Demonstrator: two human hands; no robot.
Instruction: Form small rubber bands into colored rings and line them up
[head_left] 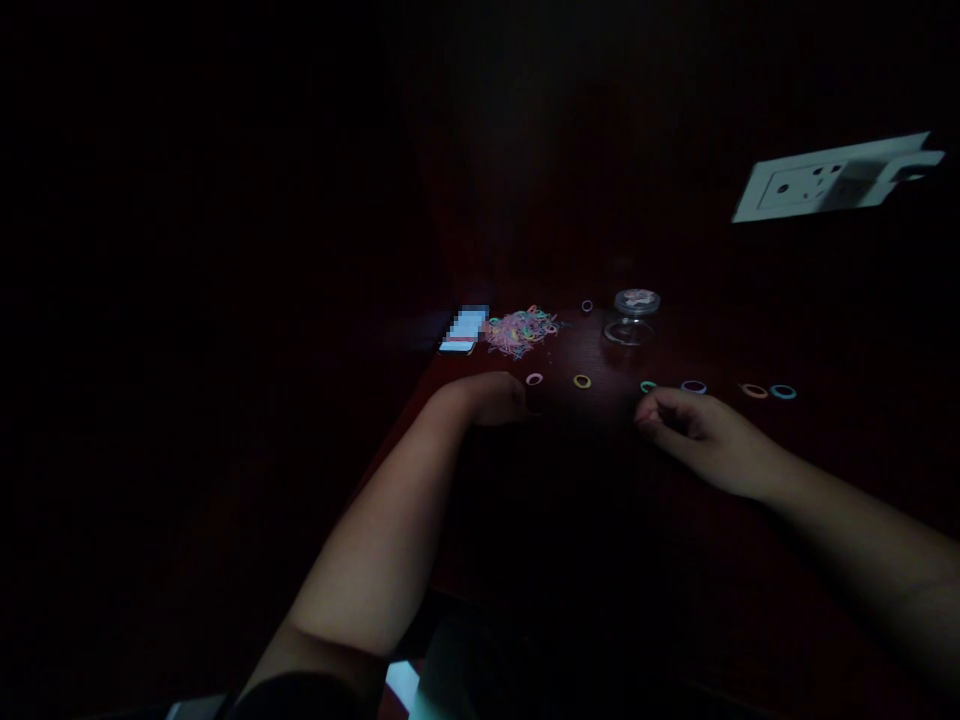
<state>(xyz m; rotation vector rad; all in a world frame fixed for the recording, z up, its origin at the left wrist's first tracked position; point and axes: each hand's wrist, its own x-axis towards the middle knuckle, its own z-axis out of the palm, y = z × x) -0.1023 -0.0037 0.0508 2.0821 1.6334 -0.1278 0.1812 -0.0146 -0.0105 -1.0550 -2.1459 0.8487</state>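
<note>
My left hand [499, 399] rests low over the dark table, bent at the wrist, its fingers mostly hidden behind its back. Just past it lies a pink ring-shaped band [534, 380], with a yellow band [582, 382] farther right. My right hand [694, 428] has its fingers curled in against the thumb; whatever they hold, if anything, cannot be made out. Right beyond its fingertips is a green band [648, 386]. A purple band [694, 387], an orange band [754, 391] and a blue band [783, 392] continue the row rightward.
A heap of thin colourful elastic bands [521, 332] lies beside a lit phone [464, 330]. Behind the row stand a clear lidded jar [631, 325] and a small pale ring [587, 306]. A white socket panel [832, 180] is at upper right. Surroundings are very dark.
</note>
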